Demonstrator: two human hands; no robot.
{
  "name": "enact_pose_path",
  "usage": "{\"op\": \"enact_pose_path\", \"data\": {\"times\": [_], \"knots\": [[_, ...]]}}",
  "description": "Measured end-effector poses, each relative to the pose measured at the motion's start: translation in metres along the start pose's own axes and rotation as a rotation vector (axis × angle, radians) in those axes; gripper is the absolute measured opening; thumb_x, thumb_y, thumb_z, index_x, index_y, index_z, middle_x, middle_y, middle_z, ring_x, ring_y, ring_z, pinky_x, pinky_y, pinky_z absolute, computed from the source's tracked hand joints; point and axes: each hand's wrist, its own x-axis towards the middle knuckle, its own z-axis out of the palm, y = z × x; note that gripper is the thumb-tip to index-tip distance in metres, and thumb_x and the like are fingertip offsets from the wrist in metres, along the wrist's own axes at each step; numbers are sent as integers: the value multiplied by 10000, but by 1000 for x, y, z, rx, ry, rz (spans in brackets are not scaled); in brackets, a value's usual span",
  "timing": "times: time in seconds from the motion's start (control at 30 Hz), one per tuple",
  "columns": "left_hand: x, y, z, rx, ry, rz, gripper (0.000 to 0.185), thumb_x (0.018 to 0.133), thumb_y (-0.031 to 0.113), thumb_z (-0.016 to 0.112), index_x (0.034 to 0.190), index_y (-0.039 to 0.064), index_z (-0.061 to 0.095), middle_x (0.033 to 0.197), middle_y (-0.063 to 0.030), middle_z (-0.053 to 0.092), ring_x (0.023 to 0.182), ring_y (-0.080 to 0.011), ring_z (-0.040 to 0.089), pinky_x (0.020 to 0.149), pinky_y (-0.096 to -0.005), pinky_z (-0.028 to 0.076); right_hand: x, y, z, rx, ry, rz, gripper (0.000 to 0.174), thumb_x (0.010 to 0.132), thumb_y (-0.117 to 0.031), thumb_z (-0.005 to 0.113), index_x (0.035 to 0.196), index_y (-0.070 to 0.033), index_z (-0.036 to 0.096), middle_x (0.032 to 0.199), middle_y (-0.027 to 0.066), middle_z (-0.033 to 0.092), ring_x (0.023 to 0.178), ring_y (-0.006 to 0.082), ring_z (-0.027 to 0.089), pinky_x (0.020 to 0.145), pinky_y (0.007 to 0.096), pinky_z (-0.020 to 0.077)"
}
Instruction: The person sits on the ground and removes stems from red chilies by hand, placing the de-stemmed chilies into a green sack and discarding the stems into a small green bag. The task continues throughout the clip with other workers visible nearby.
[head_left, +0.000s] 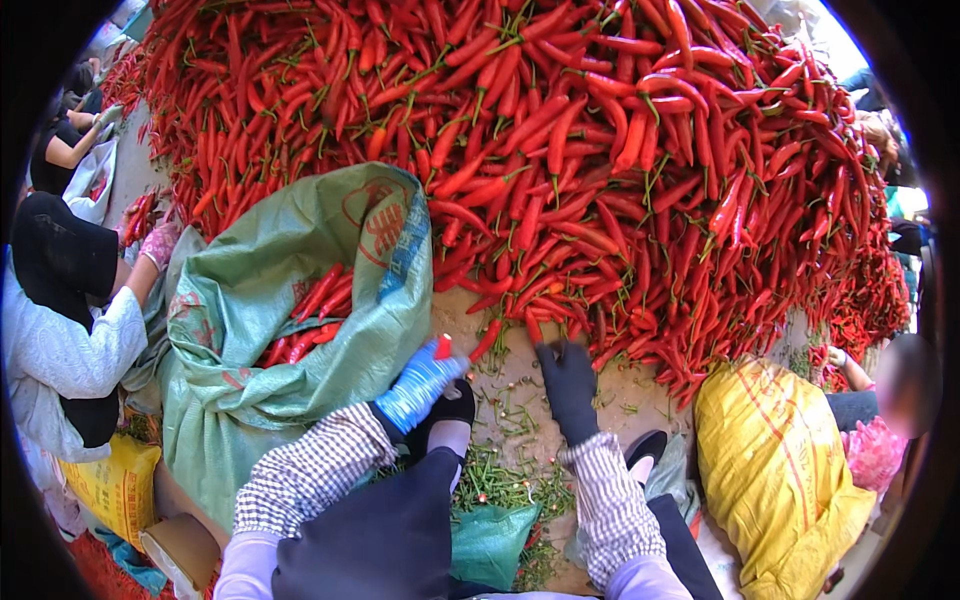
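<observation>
A large heap of red chili peppers (525, 150) with green stems fills the upper part of the view. My left hand (424, 382), in a glove with blue wrapping, is closed on a red chili pepper (444, 346) whose end shows at the fingers. It is beside an open green woven sack (300, 202) with red chilies inside. My right hand (566, 379), in a dark glove, reaches down at the heap's lower edge, its fingertips touching a red chili pepper (533, 326). Cut green stems (510, 480) litter the ground between my feet.
A yellow woven sack (776, 465) stands at the right, and a small green bag (495, 540) lies between my legs. At the left a person (67, 322) in a black head covering holds chilies in gloved hands. Other people sit around the heap at both edges.
</observation>
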Motion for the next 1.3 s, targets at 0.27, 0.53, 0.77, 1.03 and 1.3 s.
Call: {"op": "enact_pose_path", "data": {"times": [0.27, 0.53, 0.77, 1.03, 1.3], "knots": [[5, 5, 38, -123, -84, 49, 201, 858, 280, 651, 914, 101, 579, 637, 9, 528, 521, -108, 481, 540, -246, 436, -21, -7, 3, 75, -164, -23, 304, 866, -356, 582, 940, -61, 573, 814, 163, 596, 776, 346, 595, 648, 450, 444], [15, -23, 33, -712, -249, -413, 180, 850, 239, 663, 818, 87, 572, 658, -47, 579, 521, -153, 560, 473, -279, 468, -59, -61, -35, 334, -436, -168, 301, 848, -373, 641, 866, -73, 672, 656, 149, 584, 584, 287, 588, 532, 360, 438], [17, -10, -17, -647, 141, -132, 174, 871, 150, 609, 999, 51, 545, 887, -122, 634, 783, -247, 640, 693, -398, 547, 16, -46, 48, 340, -158, 133, 540, 832, -448, 589, 1123, 7, 566, 1077, 199, 611, 965, 335, 592, 807, 422, 452], [18, -10, 15, 762, 349, 434, 506, 764, 325, 714, 1117, -5, 562, 916, -237, 623, 1028, -338, 581, 897, -405, 437, 25, -34, 70, 537, 8, 13, 270, 856, -274, 609, 839, -6, 591, 716, 112, 570, 648, 246, 553, 580, 359, 430], [17, -11, 33, 917, -322, 440, 408, 743, 323, 688, 1026, 49, 581, 930, -174, 623, 883, -346, 605, 768, -408, 473, -33, -19, -7, 1372, -509, 852, 273, 885, -340, 605, 896, -67, 621, 617, 15, 550, 468, 123, 510, 413, 261, 432]]}}
